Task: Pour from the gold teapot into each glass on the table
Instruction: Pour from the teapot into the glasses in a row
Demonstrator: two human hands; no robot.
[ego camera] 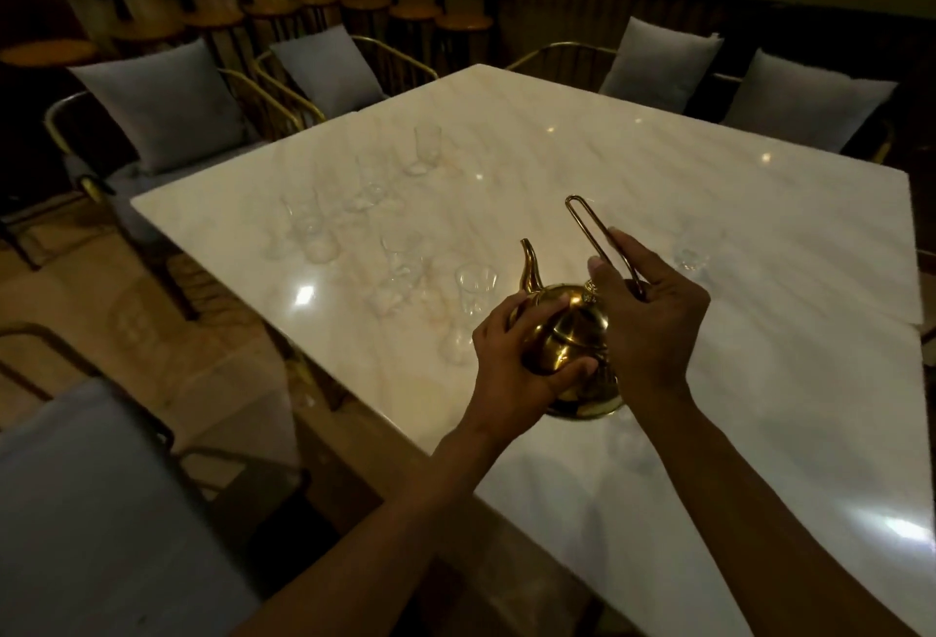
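The gold teapot (567, 327) is near the front left edge of the white marble table (658, 191), its spout pointing away to the upper left. My left hand (516, 363) curls round the pot's left side. My right hand (643, 317) pinches the tall wire handle (590, 226) between thumb and fingers. Several clear glasses stand beyond the pot: one close by the spout (475, 288), one left of it (402, 251), one farther left (304, 218), one at the back (427, 147). Another glass (691, 251) stands to the right.
Gold-framed chairs with grey cushions (167, 104) line the table's far sides. Another grey seat (91, 510) is at the lower left. Wooden stools (456, 23) stand along the back wall. The room is dim.
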